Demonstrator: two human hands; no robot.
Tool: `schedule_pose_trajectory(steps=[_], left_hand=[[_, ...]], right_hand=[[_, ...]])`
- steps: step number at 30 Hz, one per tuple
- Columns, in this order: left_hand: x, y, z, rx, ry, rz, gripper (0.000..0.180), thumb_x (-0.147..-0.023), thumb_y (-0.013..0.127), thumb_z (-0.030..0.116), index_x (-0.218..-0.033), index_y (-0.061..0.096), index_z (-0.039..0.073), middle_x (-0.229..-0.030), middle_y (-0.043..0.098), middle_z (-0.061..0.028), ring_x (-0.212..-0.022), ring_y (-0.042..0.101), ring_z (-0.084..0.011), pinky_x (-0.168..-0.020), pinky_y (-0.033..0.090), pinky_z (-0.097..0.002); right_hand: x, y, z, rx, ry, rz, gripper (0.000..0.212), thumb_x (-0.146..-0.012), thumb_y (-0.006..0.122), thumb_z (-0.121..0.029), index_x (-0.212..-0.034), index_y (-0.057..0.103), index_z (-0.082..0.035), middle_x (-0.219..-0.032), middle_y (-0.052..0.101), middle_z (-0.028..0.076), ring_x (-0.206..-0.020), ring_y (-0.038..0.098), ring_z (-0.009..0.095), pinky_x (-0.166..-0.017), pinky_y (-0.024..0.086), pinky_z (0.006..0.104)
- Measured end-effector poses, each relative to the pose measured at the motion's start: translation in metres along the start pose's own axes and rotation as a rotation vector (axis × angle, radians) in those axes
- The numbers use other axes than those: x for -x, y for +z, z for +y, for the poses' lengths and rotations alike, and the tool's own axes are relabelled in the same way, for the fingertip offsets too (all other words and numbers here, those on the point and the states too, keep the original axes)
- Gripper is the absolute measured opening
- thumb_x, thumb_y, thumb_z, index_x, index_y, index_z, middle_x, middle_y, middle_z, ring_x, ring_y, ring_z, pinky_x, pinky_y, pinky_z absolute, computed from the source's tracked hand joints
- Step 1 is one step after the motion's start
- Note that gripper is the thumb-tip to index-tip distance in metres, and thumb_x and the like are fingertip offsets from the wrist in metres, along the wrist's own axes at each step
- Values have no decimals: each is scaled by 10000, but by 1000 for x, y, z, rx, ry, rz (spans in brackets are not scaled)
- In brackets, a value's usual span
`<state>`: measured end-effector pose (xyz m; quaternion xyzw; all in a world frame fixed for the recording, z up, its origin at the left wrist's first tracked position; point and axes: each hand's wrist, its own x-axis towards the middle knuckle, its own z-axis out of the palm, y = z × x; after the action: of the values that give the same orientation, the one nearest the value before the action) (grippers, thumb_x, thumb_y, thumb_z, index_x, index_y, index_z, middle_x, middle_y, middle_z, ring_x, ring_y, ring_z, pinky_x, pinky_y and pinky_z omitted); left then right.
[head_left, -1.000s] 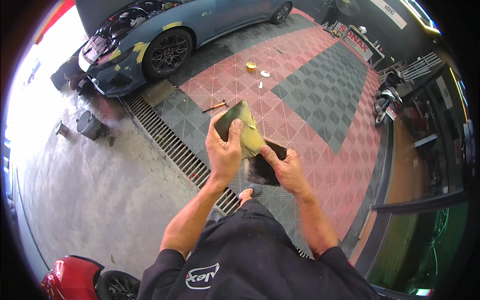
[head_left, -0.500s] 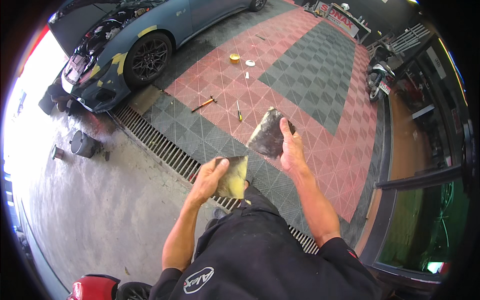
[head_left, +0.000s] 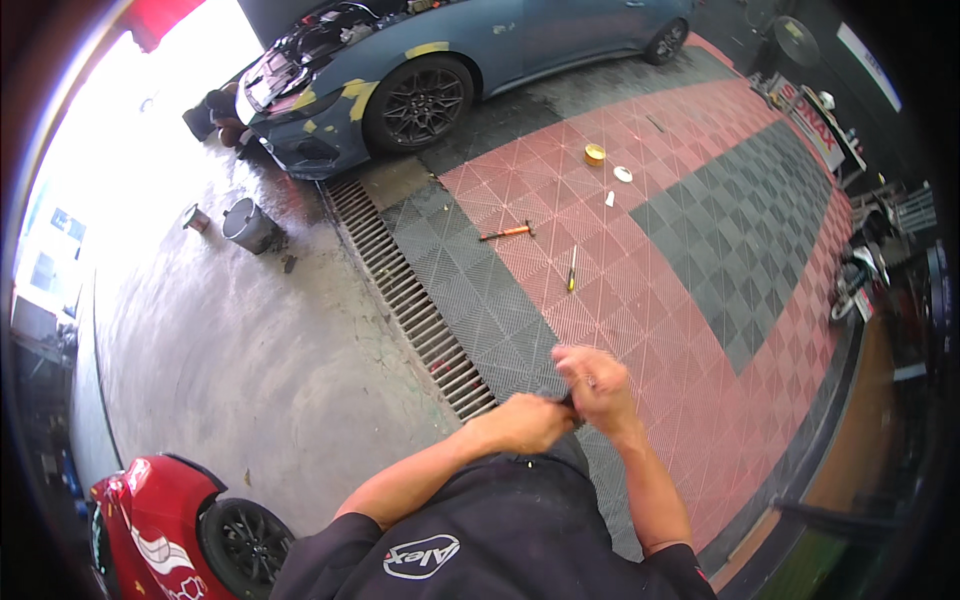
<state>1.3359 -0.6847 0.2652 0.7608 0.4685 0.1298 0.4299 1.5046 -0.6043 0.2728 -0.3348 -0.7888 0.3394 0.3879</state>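
Observation:
My left hand (head_left: 528,424) and my right hand (head_left: 597,385) are brought together in front of my waist, both closed. Between them a sliver of a dark flat filler spreader (head_left: 567,399) shows; fingers cover most of it. Motion smears the right hand a little. A second spreader cannot be made out behind the hands. Beyond them on the floor tiles lie a screwdriver-like tool with a yellow handle (head_left: 571,278) and a hammer with an orange handle (head_left: 508,233). Farther off stand a yellow tub (head_left: 595,155), a white round lid (head_left: 623,174) and a small white tube (head_left: 610,199).
A blue car (head_left: 470,50) with yellow filler patches and its bonnet up stands at the far left. A drain grate (head_left: 410,300) crosses the floor. A dark bucket (head_left: 250,226) and a small tin (head_left: 195,219) stand left; a red car (head_left: 160,520) is near left, a motorbike (head_left: 858,275) far right.
My hands, apart before with a filler-smeared spreader in each, have come together lower and nearer my body. My view has swung left, so the red car shows more.

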Motion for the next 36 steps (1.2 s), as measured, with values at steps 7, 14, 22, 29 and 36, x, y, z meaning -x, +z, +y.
schedule_pose_trajectory(steps=[7,14,22,29,36], left_hand=[[-60,-31,37,189,44,-27,316,-1106,534,230,-1281,724,49,-1164,738,-207,-1108,706,-415,-955,549,-528],[-95,-83,58,331,59,44,344,-1114,555,243,-1360,691,46,-1206,716,-206,-1155,692,-400,-998,544,-487],[-111,-143,24,719,-39,461,285,-1142,597,202,-1296,694,-17,-1125,774,-103,-1044,705,-149,-939,568,-333],[-196,-133,-65,890,-242,590,327,-1165,563,275,-1205,693,-23,-974,699,-19,-890,627,-84,-794,546,-290],[-285,-200,-127,1245,-177,193,396,-1174,546,349,-1321,671,2,-1097,712,-27,-976,644,-92,-827,557,-302]], right_hand=[[-37,-49,26,18,25,114,354,-1139,623,-275,-1087,794,31,-694,711,95,-511,619,130,-507,484,309],[-82,-108,57,186,-225,151,284,-1073,712,-286,-968,808,-40,-703,727,79,-504,625,216,-496,467,352],[-46,-170,165,346,245,171,289,-1093,690,-260,-993,776,-2,-665,685,57,-508,574,119,-477,434,311],[-144,-120,104,668,-43,-199,813,-862,889,-370,-1515,543,-32,-1520,561,182,-1453,484,362,-1189,392,580],[-219,-104,188,811,20,-196,445,-867,819,-101,-1303,733,-83,-1285,694,88,-1185,631,361,-997,487,519]])
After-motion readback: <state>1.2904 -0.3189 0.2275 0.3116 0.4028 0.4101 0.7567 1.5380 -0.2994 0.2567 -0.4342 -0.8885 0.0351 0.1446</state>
